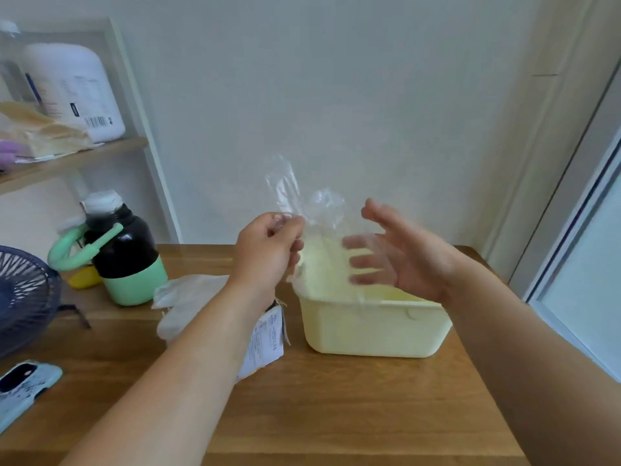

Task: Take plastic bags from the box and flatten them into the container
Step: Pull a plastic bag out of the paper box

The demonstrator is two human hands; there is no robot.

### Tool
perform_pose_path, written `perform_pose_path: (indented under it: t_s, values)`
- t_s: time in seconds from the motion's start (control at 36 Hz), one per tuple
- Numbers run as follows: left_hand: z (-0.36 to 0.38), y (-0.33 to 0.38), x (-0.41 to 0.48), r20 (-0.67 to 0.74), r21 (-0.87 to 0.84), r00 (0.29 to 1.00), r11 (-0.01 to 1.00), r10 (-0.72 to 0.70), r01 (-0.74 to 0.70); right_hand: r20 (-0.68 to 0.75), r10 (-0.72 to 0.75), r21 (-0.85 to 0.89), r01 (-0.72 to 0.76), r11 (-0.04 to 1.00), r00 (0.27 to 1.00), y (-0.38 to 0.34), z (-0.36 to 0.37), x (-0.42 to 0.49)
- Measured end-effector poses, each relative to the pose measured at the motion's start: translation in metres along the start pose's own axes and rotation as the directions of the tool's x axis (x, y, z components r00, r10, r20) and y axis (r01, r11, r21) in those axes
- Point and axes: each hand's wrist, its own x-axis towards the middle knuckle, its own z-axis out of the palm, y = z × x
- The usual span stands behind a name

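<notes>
With your left hand (268,250) pinching the top of the clear bag (322,213), which hangs over the left end of the yellow container (369,331) on the worktop (336,415), sweep your open, spread-fingered right hand (400,257) down the bag to smooth it flat before lowering it in.

Both bare arms reach forward and meet near the middle of the view. The left forearm (174,375) rises from the lower left edge, with the wrist bent slightly. The left hand (268,250) is raised with its back toward the camera, its fingers curled in and its thumb pinching the top of a clear plastic bag (316,216). The right forearm (524,334) comes in from the lower right. The right hand (406,257) is held at about the same height with its palm turned toward the left hand. Its thumb (376,211) points up, and its fingers (361,262) are straight, spread and blurred, showing through the film.
</notes>
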Motion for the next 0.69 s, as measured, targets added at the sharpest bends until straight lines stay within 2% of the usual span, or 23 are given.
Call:
perform_pose_path:
  t_s: [0.08,0.17,0.22,0.36,0.47,0.5,0.56,0.64,0.69]
  values:
    - [0.007,0.000,0.007,-0.043,-0.108,0.997,0.992,-0.066,0.061,-0.178,-0.025,-0.039,0.018,0.999,0.984,0.007,-0.009,0.003]
    - [0.008,-0.002,0.013,-0.052,-0.109,0.995,0.991,-0.084,0.078,-0.401,-0.094,0.039,0.119,0.992,0.911,0.007,-0.017,0.008]
    - [0.006,-0.003,0.016,-0.092,-0.075,0.990,0.992,-0.108,0.101,-0.448,-0.087,0.140,0.166,0.976,0.890,0.007,-0.026,0.010]
    - [0.000,-0.007,0.022,-0.184,-0.028,0.967,0.985,-0.174,0.172,-0.544,-0.042,0.202,0.180,0.963,0.838,0.011,-0.042,0.019]
    - [0.000,-0.009,0.023,-0.327,0.147,0.944,0.984,-0.049,0.102,-0.605,-0.001,0.180,0.138,0.974,0.796,0.016,-0.050,0.026]
    - [0.001,-0.009,0.022,-0.315,0.188,0.949,0.981,0.008,0.055,-0.599,0.007,0.177,0.123,0.976,0.801,0.017,-0.051,0.027]
    - [0.004,-0.009,0.020,-0.174,0.197,0.983,0.980,0.060,-0.025,-0.562,0.025,0.173,0.088,0.981,0.827,0.020,-0.052,0.028]
    - [0.013,-0.011,0.019,0.093,0.267,0.993,0.963,-0.067,0.040,-0.517,0.028,0.147,0.057,0.988,0.856,0.022,-0.052,0.030]
    - [0.017,-0.017,0.021,0.114,0.349,0.989,0.936,-0.093,0.048,-0.497,0.013,0.137,0.064,0.988,0.867,0.023,-0.051,0.030]
